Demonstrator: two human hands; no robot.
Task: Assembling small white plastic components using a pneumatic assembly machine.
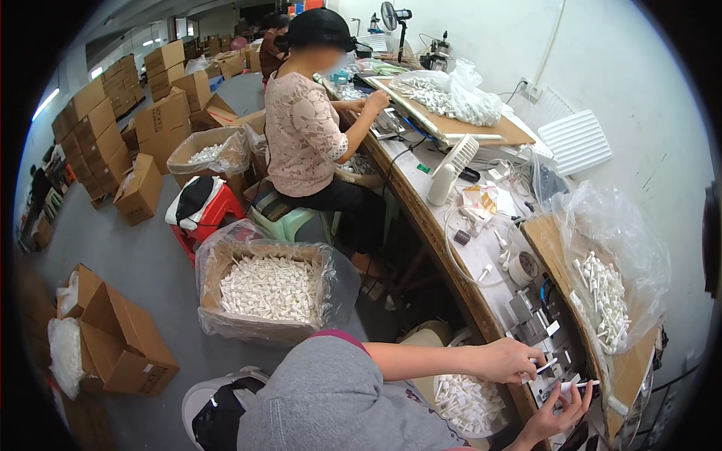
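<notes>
Over a metal fixture [529, 319] on the workbench, my left hand [513, 361] pinches a small white plastic piece [547, 365] between thumb and fingers. Just below it, my right hand [560, 413] grips a white tube-like plastic piece [583, 384], held roughly level. The two hands are close together but apart. Beside them, a clear plastic bag [639, 248] lies open on a tilted wooden board, with many white plastic pieces [602, 301] spilling over it. Under my left forearm, a tub of similar white pieces [468, 406] stands by the bench edge.
A bag-lined carton [338, 282] full of white pieces stands on the floor. A co-worker [304, 128] sits at the bench further along. A small white fan [449, 171], cables and a tape roll [523, 268] lie on the bench. Cardboard boxes [124, 342] stand at left.
</notes>
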